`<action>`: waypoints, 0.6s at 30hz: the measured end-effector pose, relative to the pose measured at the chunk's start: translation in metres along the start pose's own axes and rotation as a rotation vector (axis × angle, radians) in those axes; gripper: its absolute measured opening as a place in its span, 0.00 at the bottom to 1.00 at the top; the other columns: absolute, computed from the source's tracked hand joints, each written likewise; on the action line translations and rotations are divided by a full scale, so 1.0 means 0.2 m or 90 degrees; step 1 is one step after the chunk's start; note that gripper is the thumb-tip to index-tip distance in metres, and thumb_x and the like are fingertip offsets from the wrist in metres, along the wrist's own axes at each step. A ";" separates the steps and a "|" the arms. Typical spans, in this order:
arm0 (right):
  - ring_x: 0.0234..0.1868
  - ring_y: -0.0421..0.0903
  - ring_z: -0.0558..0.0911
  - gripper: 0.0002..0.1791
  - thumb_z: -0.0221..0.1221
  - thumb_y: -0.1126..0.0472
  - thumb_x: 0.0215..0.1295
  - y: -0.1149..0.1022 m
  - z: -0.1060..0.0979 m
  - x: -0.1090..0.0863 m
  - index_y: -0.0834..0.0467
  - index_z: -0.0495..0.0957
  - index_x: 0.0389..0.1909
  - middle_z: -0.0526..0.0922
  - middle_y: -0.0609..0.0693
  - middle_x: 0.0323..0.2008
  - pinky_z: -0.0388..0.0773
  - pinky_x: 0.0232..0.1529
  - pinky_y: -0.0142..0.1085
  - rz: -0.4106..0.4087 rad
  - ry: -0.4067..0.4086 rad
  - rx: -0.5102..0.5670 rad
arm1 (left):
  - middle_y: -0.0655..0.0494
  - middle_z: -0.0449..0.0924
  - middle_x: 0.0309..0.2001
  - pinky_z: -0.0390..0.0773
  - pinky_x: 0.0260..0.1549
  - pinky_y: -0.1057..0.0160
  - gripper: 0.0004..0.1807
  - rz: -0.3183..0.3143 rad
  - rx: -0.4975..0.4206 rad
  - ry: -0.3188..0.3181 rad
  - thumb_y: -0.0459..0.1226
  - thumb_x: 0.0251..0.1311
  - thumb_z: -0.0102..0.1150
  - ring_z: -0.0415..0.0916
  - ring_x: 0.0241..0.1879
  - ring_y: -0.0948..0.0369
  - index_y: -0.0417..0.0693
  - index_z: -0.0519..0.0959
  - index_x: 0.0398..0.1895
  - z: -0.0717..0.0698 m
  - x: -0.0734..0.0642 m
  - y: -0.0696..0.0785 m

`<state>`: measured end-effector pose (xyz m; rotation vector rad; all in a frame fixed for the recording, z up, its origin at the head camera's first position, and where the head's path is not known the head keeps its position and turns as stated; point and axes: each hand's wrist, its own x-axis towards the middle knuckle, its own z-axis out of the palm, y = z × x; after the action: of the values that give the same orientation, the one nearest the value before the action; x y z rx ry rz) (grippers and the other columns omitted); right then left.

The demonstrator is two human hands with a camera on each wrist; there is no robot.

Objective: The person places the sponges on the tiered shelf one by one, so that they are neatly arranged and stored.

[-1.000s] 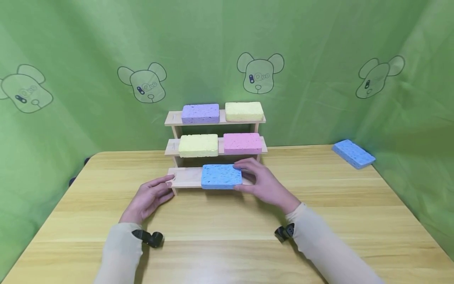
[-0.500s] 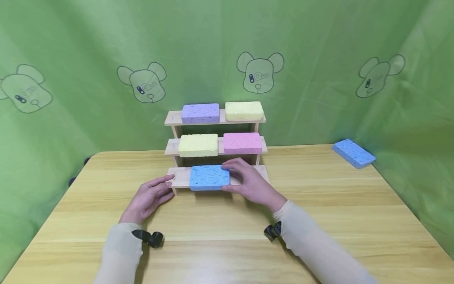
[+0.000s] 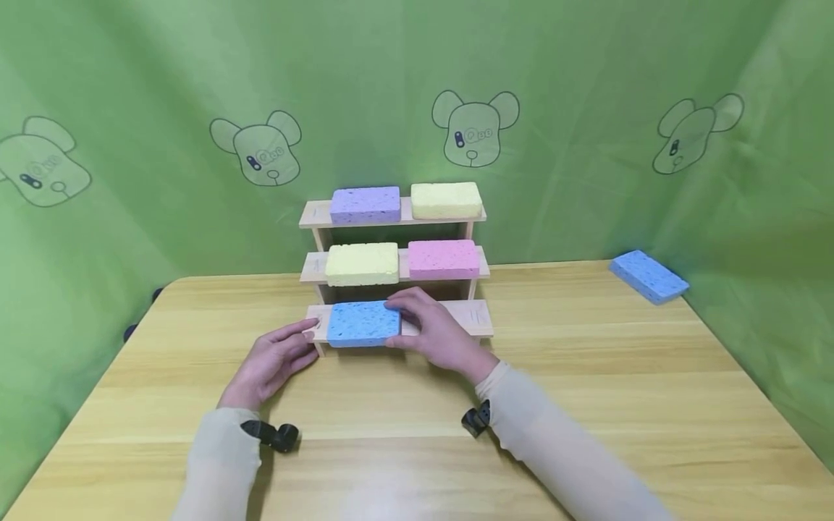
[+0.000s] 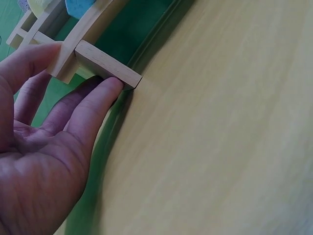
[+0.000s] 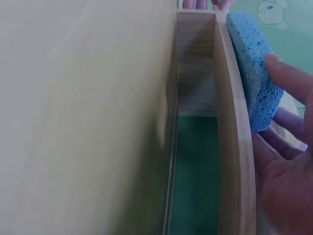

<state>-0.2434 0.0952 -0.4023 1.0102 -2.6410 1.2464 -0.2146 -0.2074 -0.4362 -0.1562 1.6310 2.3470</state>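
A small three-tier wooden shelf (image 3: 478, 315) stands at the back of the table. On its lowest board lies a blue sponge (image 3: 363, 322), left of the middle. My right hand (image 3: 439, 333) grips this sponge by its right end, thumb on the near side and fingers on the far side, as the right wrist view also shows. My left hand (image 3: 270, 365) holds the left end of the lowest tier. In the left wrist view its thumb is at the board's edge and fingertips (image 4: 115, 84) rest on the shelf's side leg (image 4: 107, 63).
A yellow sponge (image 3: 362, 264) and a pink sponge (image 3: 444, 259) lie on the middle tier. On the top tier are a purple sponge (image 3: 365, 205) and another yellow sponge (image 3: 446, 200). A second blue sponge (image 3: 649, 276) lies at the table's back right, by the green curtain (image 3: 573, 181).
My right hand has slid the blue sponge leftward along the lowest board, from right of its middle to near its left end. My left hand has stayed at the shelf's end.
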 end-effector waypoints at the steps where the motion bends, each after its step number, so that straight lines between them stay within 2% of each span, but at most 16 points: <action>1: 0.62 0.47 0.71 0.36 0.72 0.49 0.55 0.00 0.01 0.00 0.59 0.74 0.62 0.72 0.48 0.60 0.64 0.68 0.39 0.004 -0.002 -0.002 | 0.35 0.57 0.70 0.75 0.58 0.55 0.24 0.001 -0.001 0.003 0.27 0.66 0.56 0.75 0.56 0.52 0.35 0.70 0.65 0.00 0.00 0.00; 7: 0.61 0.47 0.72 0.36 0.72 0.49 0.54 -0.02 0.02 0.02 0.58 0.74 0.63 0.72 0.47 0.60 0.65 0.67 0.38 0.032 -0.006 -0.016 | 0.35 0.58 0.70 0.75 0.58 0.54 0.19 0.005 -0.006 0.007 0.27 0.66 0.57 0.77 0.54 0.53 0.40 0.77 0.59 0.00 -0.01 0.00; 13: 0.62 0.47 0.71 0.38 0.72 0.47 0.54 -0.01 -0.01 0.00 0.59 0.74 0.63 0.70 0.48 0.62 0.66 0.67 0.38 0.034 -0.015 -0.021 | 0.34 0.56 0.71 0.74 0.59 0.54 0.21 0.009 0.001 -0.002 0.28 0.67 0.56 0.76 0.55 0.53 0.38 0.74 0.62 0.00 -0.01 0.00; 18: 0.62 0.46 0.71 0.36 0.72 0.50 0.55 0.01 -0.09 -0.05 0.60 0.74 0.63 0.71 0.48 0.61 0.67 0.67 0.39 0.027 -0.009 0.001 | 0.35 0.55 0.71 0.74 0.59 0.54 0.21 0.005 0.004 -0.003 0.28 0.67 0.56 0.76 0.56 0.53 0.37 0.73 0.63 0.00 0.00 0.00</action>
<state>-0.2398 0.1141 -0.3945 0.9722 -2.6866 1.2534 -0.2137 -0.2073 -0.4363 -0.1435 1.6405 2.3456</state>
